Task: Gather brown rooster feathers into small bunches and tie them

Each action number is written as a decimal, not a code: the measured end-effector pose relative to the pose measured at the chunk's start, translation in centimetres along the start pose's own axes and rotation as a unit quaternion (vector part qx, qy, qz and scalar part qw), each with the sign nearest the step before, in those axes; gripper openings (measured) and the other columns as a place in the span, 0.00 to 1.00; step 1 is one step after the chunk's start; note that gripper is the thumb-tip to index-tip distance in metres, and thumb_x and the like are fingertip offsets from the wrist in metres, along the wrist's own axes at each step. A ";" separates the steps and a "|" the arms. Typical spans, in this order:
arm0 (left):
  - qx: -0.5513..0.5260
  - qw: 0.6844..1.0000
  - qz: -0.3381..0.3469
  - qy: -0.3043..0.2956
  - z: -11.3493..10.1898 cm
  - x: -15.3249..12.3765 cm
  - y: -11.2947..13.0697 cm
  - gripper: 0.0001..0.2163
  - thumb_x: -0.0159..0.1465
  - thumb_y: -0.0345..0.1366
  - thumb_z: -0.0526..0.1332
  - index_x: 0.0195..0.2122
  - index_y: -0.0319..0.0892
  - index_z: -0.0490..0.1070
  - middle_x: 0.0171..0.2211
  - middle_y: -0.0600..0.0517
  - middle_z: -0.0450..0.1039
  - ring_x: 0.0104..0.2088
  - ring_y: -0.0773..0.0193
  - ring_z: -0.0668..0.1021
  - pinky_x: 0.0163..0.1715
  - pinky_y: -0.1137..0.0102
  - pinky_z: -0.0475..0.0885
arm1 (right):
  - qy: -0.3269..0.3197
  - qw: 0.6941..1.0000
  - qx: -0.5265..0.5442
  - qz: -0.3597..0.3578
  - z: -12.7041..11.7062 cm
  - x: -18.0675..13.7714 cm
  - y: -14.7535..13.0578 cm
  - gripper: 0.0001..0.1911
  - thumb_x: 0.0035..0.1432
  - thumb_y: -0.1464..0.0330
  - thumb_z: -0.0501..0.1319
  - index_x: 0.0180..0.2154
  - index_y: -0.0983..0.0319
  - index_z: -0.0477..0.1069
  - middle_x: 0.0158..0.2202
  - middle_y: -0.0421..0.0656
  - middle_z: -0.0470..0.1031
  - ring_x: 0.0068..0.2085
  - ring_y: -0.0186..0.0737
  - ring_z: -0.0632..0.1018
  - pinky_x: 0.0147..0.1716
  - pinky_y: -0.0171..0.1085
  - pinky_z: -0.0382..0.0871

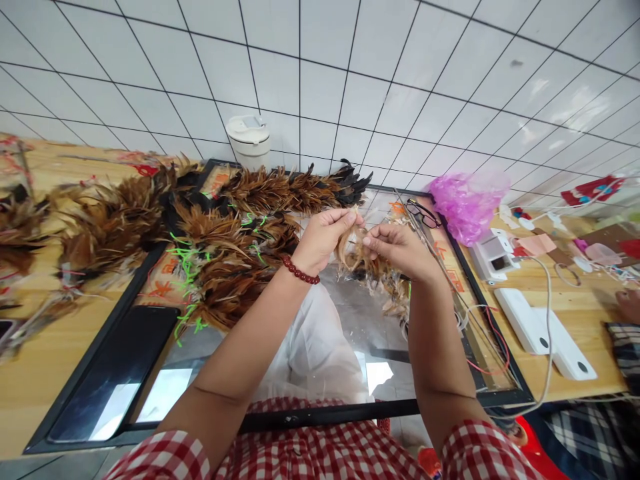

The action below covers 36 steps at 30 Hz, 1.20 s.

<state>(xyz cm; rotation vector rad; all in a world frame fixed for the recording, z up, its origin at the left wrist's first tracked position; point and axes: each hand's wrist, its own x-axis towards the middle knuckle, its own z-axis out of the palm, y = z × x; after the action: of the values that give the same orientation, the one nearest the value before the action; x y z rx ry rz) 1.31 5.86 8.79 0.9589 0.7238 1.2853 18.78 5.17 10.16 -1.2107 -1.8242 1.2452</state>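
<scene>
Over the glass panel [320,360], my left hand [327,233] pinches a small tuft of light brown feathers [354,248], with pale quill ends showing by the thumb. From the right, my right hand [395,248] closes its thumb and forefinger on the same tuft's edge. Loose tan feathers [395,293] lie below and beside the right hand. Left of my hands are bundles of brown feathers [225,287], some bound with bright green ties [185,267]. A long row of brown and black feathers [285,190] stretches along the panel's back edge.
A black phone [115,373] rests on the panel's left frame. At the back stand a white lidded cup [249,140], eyeglasses [424,213] and a pink plastic bag [467,203]. White devices [545,333] with a cable are to the right, near another person's plaid sleeve [623,350].
</scene>
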 end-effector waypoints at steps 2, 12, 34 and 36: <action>0.006 1.000 -0.006 0.002 -0.1 0.0 0.0 0.10 0.54 0.40 0.69 0.26 0.37 0.76 0.26 0.51 0.76 0.28 0.68 0.76 0.33 0.72 0.71 | 0.017 1.000 -0.005 -0.015 0.3 0.0 -0.1 0.16 0.52 0.56 0.66 0.33 0.63 0.73 0.27 0.40 0.73 0.27 0.33 0.72 0.29 0.34 0.67; 0.068 0.998 0.016 -0.010 0.2 -0.2 0.2 0.09 0.54 0.39 0.67 0.25 0.38 0.77 0.27 0.50 0.77 0.30 0.67 0.76 0.36 0.71 0.70 | 0.258 0.956 0.018 -0.142 0.5 0.4 -0.5 0.10 0.53 0.60 0.66 0.31 0.61 0.74 0.26 0.38 0.72 0.27 0.33 0.71 0.29 0.35 0.67; 0.227 0.965 -0.001 -0.133 -1.5 0.0 0.8 0.10 0.56 0.37 0.65 0.22 0.38 0.77 0.20 0.50 0.74 0.24 0.67 0.73 0.29 0.73 0.67 | 0.103 0.986 0.101 -0.085 2.0 2.2 1.6 0.17 0.47 0.54 0.68 0.34 0.59 0.75 0.31 0.41 0.73 0.34 0.37 0.74 0.37 0.40 0.71; 0.195 0.967 -0.029 -0.160 -1.7 -0.1 1.0 0.09 0.56 0.39 0.66 0.24 0.38 0.78 0.23 0.48 0.76 0.27 0.66 0.75 0.32 0.71 0.69 | 0.087 0.984 0.127 -0.090 2.2 2.2 1.9 0.18 0.46 0.53 0.68 0.31 0.59 0.74 0.33 0.41 0.72 0.31 0.35 0.73 0.34 0.39 0.71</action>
<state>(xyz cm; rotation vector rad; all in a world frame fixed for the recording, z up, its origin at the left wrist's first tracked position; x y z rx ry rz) -0.64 6.09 8.92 1.4172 0.7571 0.9192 16.66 6.69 7.55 -0.9595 -1.5574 1.1878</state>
